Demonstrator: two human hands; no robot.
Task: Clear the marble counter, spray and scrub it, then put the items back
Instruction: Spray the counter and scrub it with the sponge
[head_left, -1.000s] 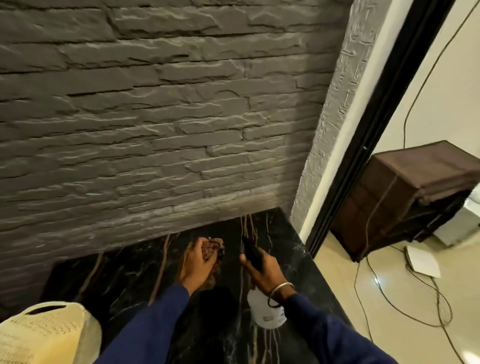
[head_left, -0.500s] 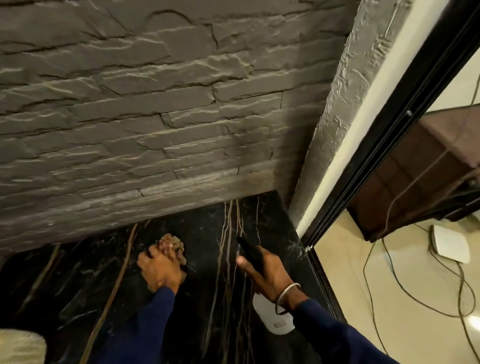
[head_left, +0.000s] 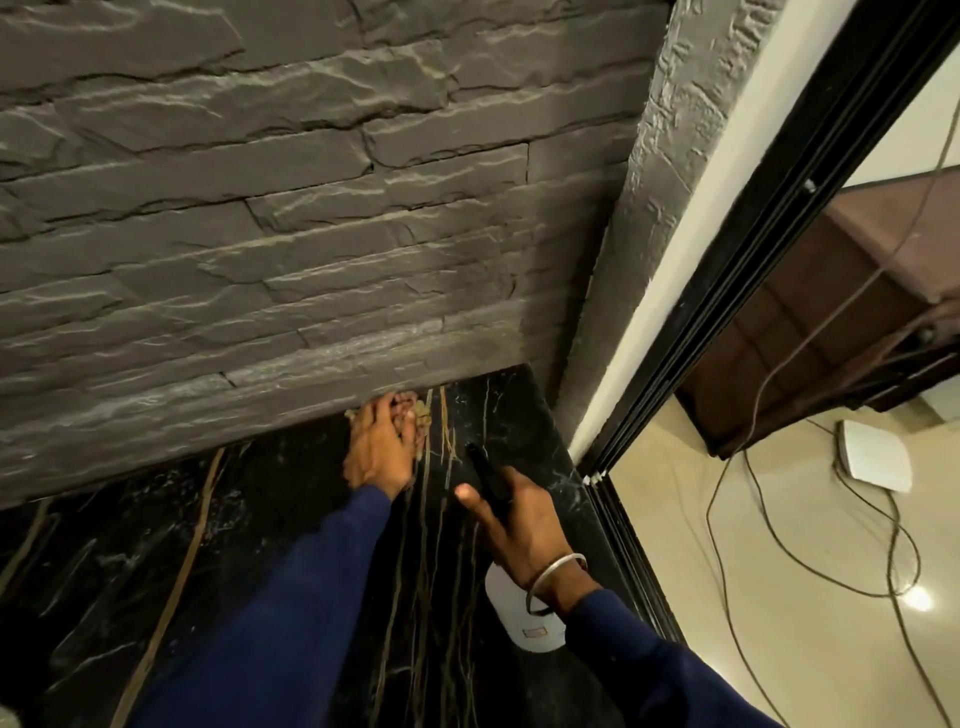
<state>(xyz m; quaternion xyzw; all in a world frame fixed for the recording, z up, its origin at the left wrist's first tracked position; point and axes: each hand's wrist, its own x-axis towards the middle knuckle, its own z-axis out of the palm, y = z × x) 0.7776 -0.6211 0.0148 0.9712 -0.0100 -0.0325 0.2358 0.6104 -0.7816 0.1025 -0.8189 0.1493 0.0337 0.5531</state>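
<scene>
The black marble counter with gold veins runs below a grey stone wall. My left hand presses a small brownish scrub pad onto the counter's back edge, right against the wall. Only the pad's edge shows past my fingers. My right hand hovers over the counter's right part and grips a spray bottle: its black nozzle head points toward the wall, and its white body hangs below my wrist.
The rough stone wall stands directly behind the counter. A black door frame borders the counter's right end. Beyond it lie a tiled floor with loose cables, a white flat device and a brown cabinet.
My left hand has slid the pad away from me, from mid-counter to the wall. My head has moved forward and right; the cream basket at lower left has left the view.
</scene>
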